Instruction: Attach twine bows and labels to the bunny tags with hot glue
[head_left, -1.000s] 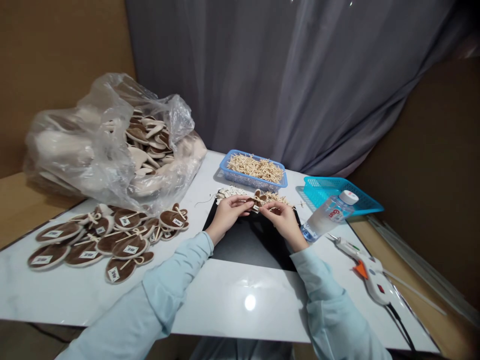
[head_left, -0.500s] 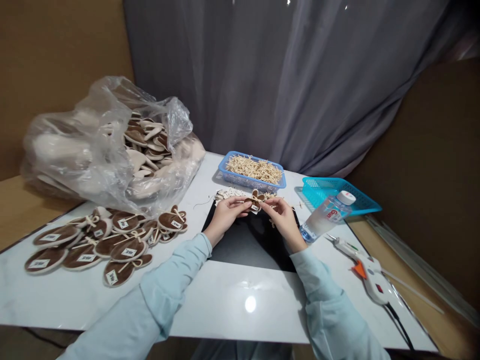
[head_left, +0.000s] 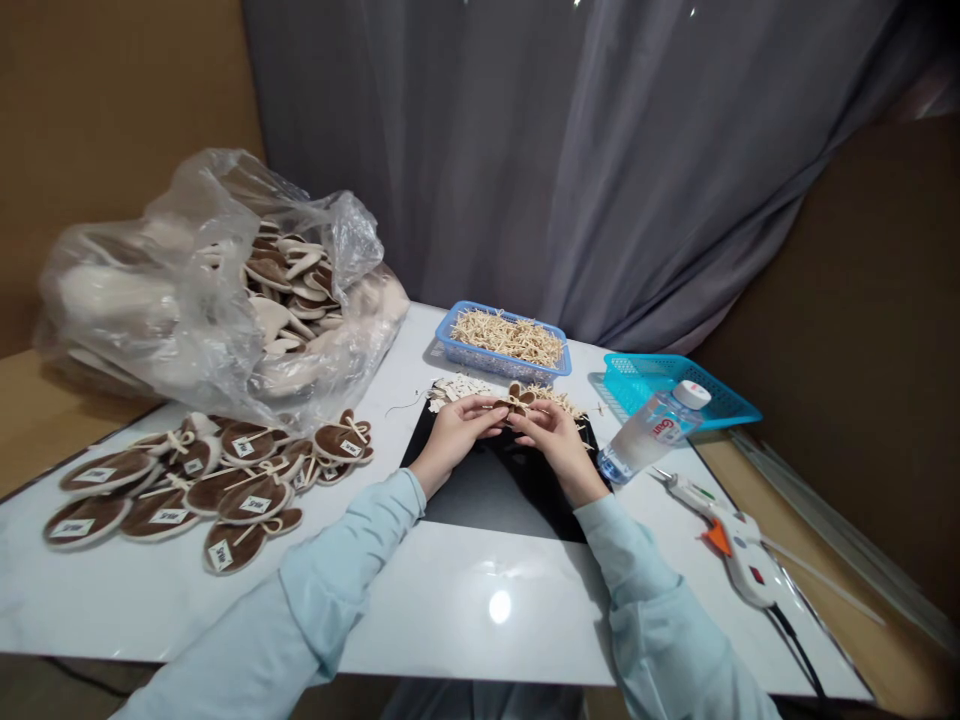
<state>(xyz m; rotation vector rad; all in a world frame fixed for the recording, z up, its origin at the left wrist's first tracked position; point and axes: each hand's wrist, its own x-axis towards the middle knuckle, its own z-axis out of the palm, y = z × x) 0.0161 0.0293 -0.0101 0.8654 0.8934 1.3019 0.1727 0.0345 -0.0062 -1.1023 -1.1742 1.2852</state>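
Between my two hands, above the black mat (head_left: 495, 495), is a small brown bunny-shaped plush piece (head_left: 516, 396) with a cream bow. My left hand (head_left: 459, 436) pinches it from the left, and my right hand (head_left: 553, 440) grips it from the right. The fingers cover most of its lower part. Small white labels (head_left: 459, 387) lie behind my left hand, and loose cream bows (head_left: 559, 400) lie behind my right. On the left of the table, several brown plush pieces (head_left: 255, 498) with bows and white labels are heaped together.
A clear plastic bag (head_left: 202, 330) of plush pieces stands at the back left. Behind the mat is a blue basket (head_left: 501, 362) full of cream bows. To the right are a turquoise basket (head_left: 637, 380), a tilted water bottle (head_left: 651, 437) and a white glue gun (head_left: 739, 545) with a cord.
My right hand has shifted its fingers lower and closer to the left, gathering round the plush piece. The label seen on its front is now covered. The view has moved slightly.
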